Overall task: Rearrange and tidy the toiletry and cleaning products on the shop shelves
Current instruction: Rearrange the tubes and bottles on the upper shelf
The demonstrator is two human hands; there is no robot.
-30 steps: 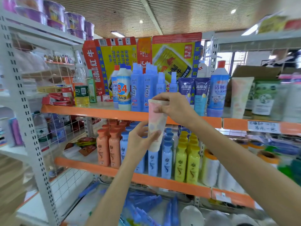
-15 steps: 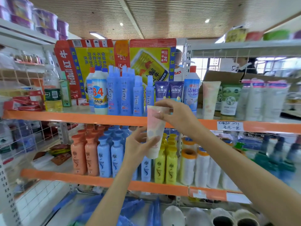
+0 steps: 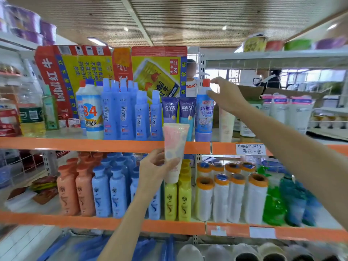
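Shop shelving with orange front edges, stocked in rows. I hold a pastel tube (image 3: 175, 147) upright in front of the upper shelf (image 3: 94, 145) edge, cap end down, long axis vertical, my left hand (image 3: 154, 168) curled round its lower half. My right hand (image 3: 226, 95), fingers spread and gripping nothing, is at the neck of the red-capped cleaner bottle (image 3: 204, 112) near that shelf's right end, the tube lying below and left of it. I judge the right hand nearer for clearing a slot.

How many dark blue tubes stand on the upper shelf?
2. Both dark blue tubes stand side by side on the upper shelf: one beside the blue bottles, the other beside the red-capped bottle. More may be hidden behind.
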